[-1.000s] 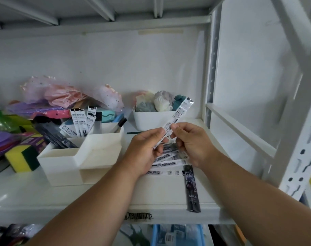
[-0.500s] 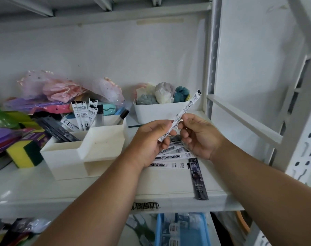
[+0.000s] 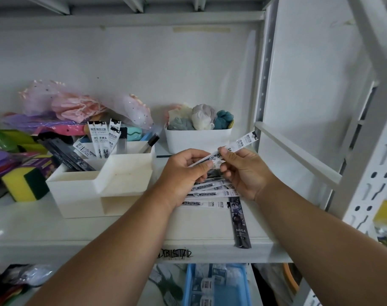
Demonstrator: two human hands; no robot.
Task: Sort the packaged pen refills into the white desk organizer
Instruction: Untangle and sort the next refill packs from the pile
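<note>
- The step in hand seems to be the picking of one white refill packet (image 3: pixel 234 149) for sorting: the left hand (image 3: pixel 185 171) pinches its lower end between thumb and curled fingers, and the right hand (image 3: pixel 243 171) pinches it near the middle.
- The packet is held in the air, tilted up to the right, above the loose white packets (image 3: pixel 212 193) that lie on the shelf (image 3: pixel 55 228) under the hands.
- A dark packet (image 3: pixel 240 221) lies beside them, with its end at the shelf edge.
- The next move probably calls for carrying the packet left to the white desk organizer (image 3: pixel 95 186) and setting it upright in the rear compartment, where other white packets (image 3: pixel 104 138) already stand.
- The held packet is long, narrow and flat, white with black print, and looks light and easy to bend.
</note>
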